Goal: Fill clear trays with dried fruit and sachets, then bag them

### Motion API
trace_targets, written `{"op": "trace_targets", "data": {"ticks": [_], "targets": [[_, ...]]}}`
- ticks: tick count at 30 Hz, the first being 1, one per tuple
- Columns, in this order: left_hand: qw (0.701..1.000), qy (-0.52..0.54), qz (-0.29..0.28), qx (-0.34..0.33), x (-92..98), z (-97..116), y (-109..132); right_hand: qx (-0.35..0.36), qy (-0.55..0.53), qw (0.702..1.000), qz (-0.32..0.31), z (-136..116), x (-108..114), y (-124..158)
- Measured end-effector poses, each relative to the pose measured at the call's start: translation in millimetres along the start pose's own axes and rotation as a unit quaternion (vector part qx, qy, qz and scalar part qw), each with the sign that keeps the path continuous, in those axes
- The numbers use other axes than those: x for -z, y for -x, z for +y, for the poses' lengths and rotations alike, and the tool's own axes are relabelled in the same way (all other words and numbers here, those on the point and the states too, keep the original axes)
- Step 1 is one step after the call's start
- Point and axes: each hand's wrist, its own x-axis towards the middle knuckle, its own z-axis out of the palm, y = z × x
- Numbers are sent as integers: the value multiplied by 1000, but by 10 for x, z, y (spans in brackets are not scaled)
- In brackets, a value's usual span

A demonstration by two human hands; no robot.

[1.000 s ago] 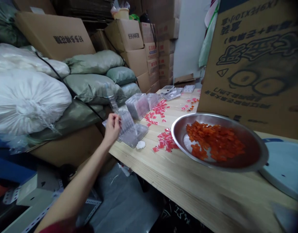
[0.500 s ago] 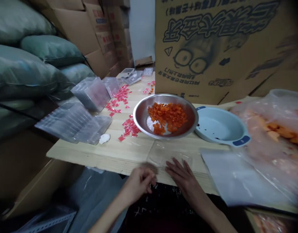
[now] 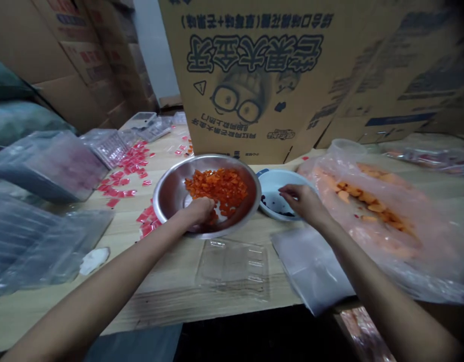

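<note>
Two bowls, one tray [image 3: 232,262]: left hand [image 3: 199,209] curls, grip unclear, in the metal bowl [image 3: 167,193] among orange pieces [image 3: 221,185]; right hand [image 3: 302,201] hovers half-open over the blue bowl [image 3: 272,179].

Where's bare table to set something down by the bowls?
Bare wood lies at the front edge, between the white scrap and the clear tray, under the left forearm. Crowded: red sachets left of the steel bowl, plastic bags right.
</note>
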Motion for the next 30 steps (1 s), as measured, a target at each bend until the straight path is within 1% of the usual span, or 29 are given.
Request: {"op": "trace_targets", "data": {"ticks": [2, 4, 6, 8, 10, 12, 13, 14, 15, 16, 18, 19, 21, 23, 24, 26, 27, 28, 29, 30], "targets": [[1000, -20, -8, -5, 20, -37, 38, -12, 12, 1000, -18, 175, -196, -362], [999, -36, -4, -6, 76, -85, 88, -9, 5, 999, -37, 256, -431, -571], [999, -42, 9, -3, 147, -137, 137, -5, -9, 999, -54, 281, -627, -659], [999, -28, 34, -2, 220, -161, 211, -9, -22, 998, -61, 291, -732, -678], [995, 7, 94, -5, 276, -109, 352, -15, -35, 997, -60, 301, -724, -663], [980, 64, 185, -30, 278, 58, 580, -19, -50, 997, -49, 293, -608, -603], [969, 96, 223, -54, 244, 182, 717, -20, -58, 997, -39, 273, -521, -539], [957, 130, 245, -85, 181, 323, 860, -19, -68, 997, -26, 239, -424, -445], [948, 163, 247, -118, 87, 471, 995, -17, -78, 997, -11, 189, -330, -313], [943, 192, 231, -147, -38, 613, 1112, -12, -87, 996, 2, 123, -248, -142], [943, 226, 174, -170, -357, 837, 1253, 8, -111, 994, 11, -37, -168, 293], [947, 230, 145, -168, -536, 909, 1270, 22, -124, 992, -2, -119, -183, 533], [961, 209, 101, -149, -885, 975, 1219, 52, -156, 985, -50, -254, -315, 980], [976, 149, 79, -137, -1165, 975, 1125, 58, -129, 988, -56, -325, -528, 1295], [981, 109, 80, -137, -1262, 968, 1092, 66, -109, 990, -53, -334, -635, 1390], [983, 28, 102, -147, -1351, 959, 1083, 92, -75, 992, -41, -316, -799, 1474], [981, -4, 115, -156, -1337, 957, 1108, 105, -63, 992, -38, -296, -842, 1480], [978, -25, 124, -168, -1282, 953, 1143, 115, -53, 991, -38, -276, -853, 1474], [974, -33, 132, -179, -1186, 938, 1178, 121, -45, 991, -40, -259, -832, 1462], [972, -31, 143, -186, -1050, 905, 1201, 126, -43, 990, -43, -249, -778, 1445]]}}
